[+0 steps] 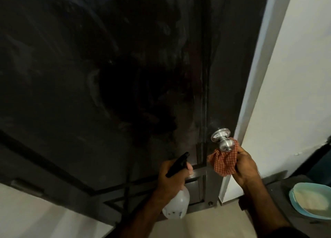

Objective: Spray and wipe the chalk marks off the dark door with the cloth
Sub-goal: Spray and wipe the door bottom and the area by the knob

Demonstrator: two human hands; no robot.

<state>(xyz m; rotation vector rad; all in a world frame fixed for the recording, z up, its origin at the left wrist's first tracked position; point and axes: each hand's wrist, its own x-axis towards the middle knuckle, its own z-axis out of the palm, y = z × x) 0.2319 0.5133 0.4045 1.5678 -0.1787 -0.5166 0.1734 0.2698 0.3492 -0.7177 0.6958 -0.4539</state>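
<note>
Smeared dark door point(107, 67), bunched checked cloth point(223, 163)

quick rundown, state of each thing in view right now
dark door: smeared, with a darker patch mid-panel
spray bottle: held by left hand, nozzle toward the door
checked cloth: bunched in right hand, against the knob
door knob: bare metal, cloth under it
bowl: sitting lower right, untouched

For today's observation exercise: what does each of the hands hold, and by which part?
Left hand grips the spray bottle at its neck, under the black trigger head. Right hand holds the bunched checked cloth against the door knob.
</note>
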